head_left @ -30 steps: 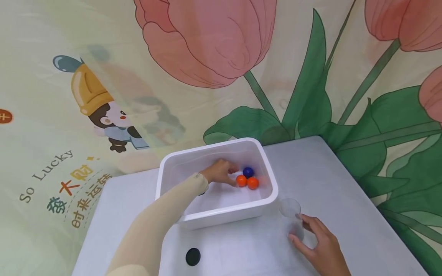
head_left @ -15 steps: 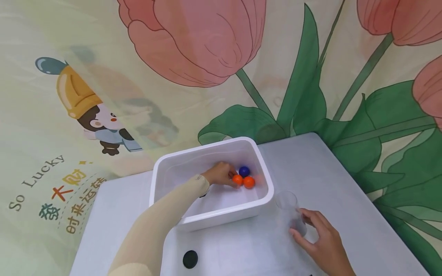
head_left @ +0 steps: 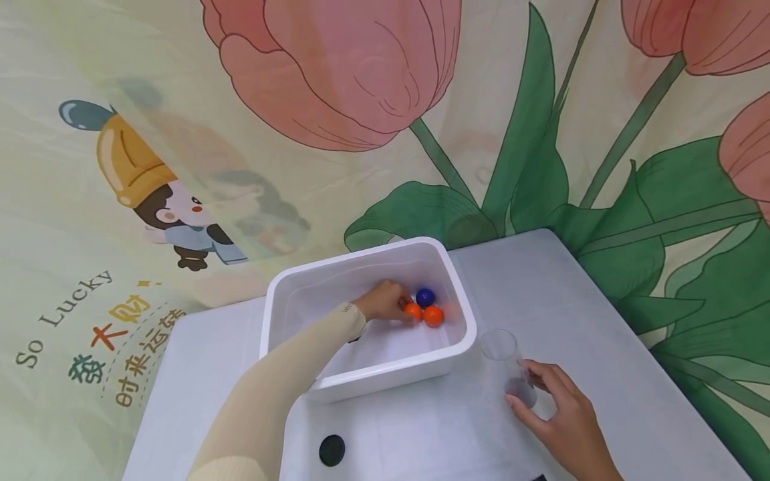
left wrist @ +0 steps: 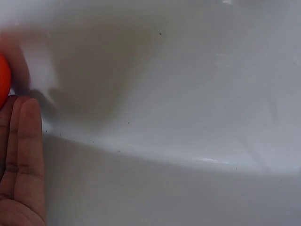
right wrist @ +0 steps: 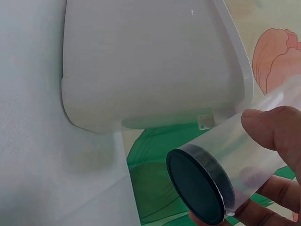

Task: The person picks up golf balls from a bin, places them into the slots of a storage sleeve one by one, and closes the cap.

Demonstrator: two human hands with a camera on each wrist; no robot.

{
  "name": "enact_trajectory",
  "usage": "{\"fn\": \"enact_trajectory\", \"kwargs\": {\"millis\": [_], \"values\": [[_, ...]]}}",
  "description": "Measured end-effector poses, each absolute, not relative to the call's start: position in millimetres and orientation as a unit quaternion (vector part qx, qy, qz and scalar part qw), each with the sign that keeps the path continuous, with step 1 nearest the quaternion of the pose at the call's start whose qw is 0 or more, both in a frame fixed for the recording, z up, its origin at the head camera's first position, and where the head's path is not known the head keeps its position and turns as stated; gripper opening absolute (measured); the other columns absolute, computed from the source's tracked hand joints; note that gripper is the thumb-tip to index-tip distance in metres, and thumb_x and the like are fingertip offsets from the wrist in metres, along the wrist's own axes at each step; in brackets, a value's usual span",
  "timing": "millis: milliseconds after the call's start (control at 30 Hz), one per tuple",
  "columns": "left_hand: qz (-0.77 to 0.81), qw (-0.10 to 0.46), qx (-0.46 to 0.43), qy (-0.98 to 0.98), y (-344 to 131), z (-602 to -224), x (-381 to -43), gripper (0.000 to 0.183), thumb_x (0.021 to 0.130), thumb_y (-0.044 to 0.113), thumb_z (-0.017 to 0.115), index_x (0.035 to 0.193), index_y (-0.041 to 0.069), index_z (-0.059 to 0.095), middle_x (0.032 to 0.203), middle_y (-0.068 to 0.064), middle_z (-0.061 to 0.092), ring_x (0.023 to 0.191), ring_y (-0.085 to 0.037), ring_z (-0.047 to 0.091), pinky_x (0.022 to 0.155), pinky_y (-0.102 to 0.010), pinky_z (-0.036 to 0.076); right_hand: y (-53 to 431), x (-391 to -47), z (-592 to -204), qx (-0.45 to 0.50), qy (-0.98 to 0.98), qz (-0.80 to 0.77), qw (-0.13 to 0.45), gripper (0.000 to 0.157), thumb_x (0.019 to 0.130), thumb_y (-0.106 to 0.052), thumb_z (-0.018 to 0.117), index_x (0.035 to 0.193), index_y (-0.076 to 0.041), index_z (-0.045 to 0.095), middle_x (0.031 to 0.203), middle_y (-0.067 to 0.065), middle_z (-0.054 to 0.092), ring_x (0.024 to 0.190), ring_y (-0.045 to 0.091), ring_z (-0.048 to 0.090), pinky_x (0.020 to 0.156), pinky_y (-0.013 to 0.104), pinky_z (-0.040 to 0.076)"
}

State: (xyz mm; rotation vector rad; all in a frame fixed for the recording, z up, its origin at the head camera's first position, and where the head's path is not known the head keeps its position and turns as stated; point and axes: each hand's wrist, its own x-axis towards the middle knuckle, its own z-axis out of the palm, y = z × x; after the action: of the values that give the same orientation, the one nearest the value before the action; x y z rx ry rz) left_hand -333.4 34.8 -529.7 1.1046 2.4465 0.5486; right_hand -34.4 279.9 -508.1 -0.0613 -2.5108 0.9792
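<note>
In the head view my left hand (head_left: pixel 387 302) reaches into a white plastic bin (head_left: pixel 367 371) and pinches the left one of two orange balls (head_left: pixel 412 312). The other orange ball (head_left: pixel 433 316) and a dark blue ball (head_left: pixel 425 297) sit right beside it. The left wrist view shows the gripped ball (left wrist: pixel 3 80) at its left edge, fingers (left wrist: pixel 29 141) just below it. My right hand (head_left: pixel 562 414) grips a clear cylindrical tube (head_left: pixel 500 347) to the right of the bin. A dark cap (right wrist: pixel 195 186) covers the tube's bottom end in the right wrist view.
A round black lid (head_left: pixel 332 451) lies on the white table (head_left: pixel 403 427) in front of the bin. Behind the table hangs a cloth backdrop (head_left: pixel 337 194) printed with tulips. A small dark object (head_left: pixel 539 477) shows at the bottom edge.
My left fingers have closed on the left orange ball from a spread position beside it. The right hand still holds the tube, at a slightly different tilt. The head view has shifted a little.
</note>
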Motion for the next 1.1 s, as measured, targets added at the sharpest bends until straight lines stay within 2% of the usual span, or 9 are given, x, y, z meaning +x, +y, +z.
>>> {"fn": "enact_trajectory", "kwargs": {"millis": [167,267,400,500,800,967,1033,1100], "values": [[0.188,0.199,0.399,0.875,31.9,-524.3,-332.2,0.024,0.076,0.025,0.088,0.088,0.009,0.077,0.075,0.006,0.071,0.071,-0.005,0.065,0.07,-0.017,0.053,278.7,-35.1,-506.6,-0.019,-0.909,0.354,0.22,0.061,0.063,-0.009,0.093,0.116,-0.003,0.064,0.105,0.001,0.063,0.089,0.014,0.064,0.081,-0.004,0.038],[0.183,0.2,0.396,0.877,31.5,-519.6,-330.8,0.022,0.076,0.025,0.088,0.088,0.009,0.077,0.075,0.006,0.071,0.072,-0.006,0.064,0.07,-0.018,0.053,278.0,-35.6,-503.7,-0.02,-0.908,0.355,0.22,0.061,0.063,-0.01,0.093,0.116,-0.005,0.064,0.106,0.001,0.063,0.088,0.013,0.063,0.078,-0.001,0.043],[0.175,0.202,0.392,0.881,31.3,-513.6,-329.0,0.022,0.077,0.025,0.086,0.089,0.01,0.077,0.077,0.007,0.07,0.075,-0.007,0.064,0.072,-0.019,0.053,277.2,-36.1,-499.3,-0.021,-0.91,0.352,0.217,0.06,0.064,-0.011,0.093,0.116,-0.005,0.064,0.106,0.002,0.064,0.089,0.016,0.063,0.073,0.022,0.058],[0.167,0.197,0.399,0.88,30.2,-508.2,-328.0,0.022,0.079,0.025,0.085,0.092,0.009,0.077,0.08,0.005,0.071,0.078,-0.008,0.065,0.075,-0.019,0.053,276.9,-36.5,-497.3,-0.026,-0.913,0.348,0.213,0.059,0.065,-0.012,0.093,0.117,-0.004,0.064,0.107,0.004,0.066,0.089,0.02,0.064,0.07,0.036,0.061],[0.164,0.184,0.405,0.88,22.3,-489.1,-321.5,0.027,0.079,0.021,0.083,0.101,0.007,0.077,0.088,0.002,0.073,0.086,-0.013,0.068,0.079,-0.02,0.053,276.4,-37.3,-488.8,-0.016,-0.913,0.34,0.223,0.06,0.064,-0.013,0.093,0.117,-0.005,0.065,0.106,0.006,0.069,0.088,0.021,0.064,0.067,0.033,0.061],[0.171,0.172,0.408,0.88,16.5,-477.0,-314.9,0.028,0.078,0.023,0.083,0.101,0.008,0.077,0.088,0.004,0.073,0.085,-0.012,0.067,0.079,-0.021,0.053,274.6,-37.5,-484.2,-0.003,-0.911,0.338,0.236,0.061,0.063,-0.013,0.094,0.117,-0.007,0.066,0.104,0.004,0.068,0.086,0.017,0.062,0.07,0.007,0.051],[0.175,0.166,0.41,0.88,13.8,-472.7,-312.1,0.029,0.079,0.024,0.082,0.102,0.009,0.076,0.089,0.004,0.072,0.083,-0.01,0.066,0.079,-0.021,0.053,274.1,-37.7,-482.4,0.002,-0.911,0.336,0.239,0.061,0.063,-0.013,0.093,0.117,-0.007,0.066,0.104,0.004,0.068,0.085,0.016,0.062,0.07,0.008,0.051],[0.183,0.162,0.411,0.878,11.1,-468.0,-308.9,0.031,0.079,0.025,0.081,0.104,0.008,0.075,0.091,0.003,0.072,0.083,-0.009,0.066,0.079,-0.021,0.053,273.6,-38.2,-480.3,0.007,-0.912,0.332,0.242,0.061,0.063,-0.013,0.093,0.117,-0.007,0.066,0.103,0.004,0.068,0.085,0.016,0.062,0.068,0.016,0.056]]}}
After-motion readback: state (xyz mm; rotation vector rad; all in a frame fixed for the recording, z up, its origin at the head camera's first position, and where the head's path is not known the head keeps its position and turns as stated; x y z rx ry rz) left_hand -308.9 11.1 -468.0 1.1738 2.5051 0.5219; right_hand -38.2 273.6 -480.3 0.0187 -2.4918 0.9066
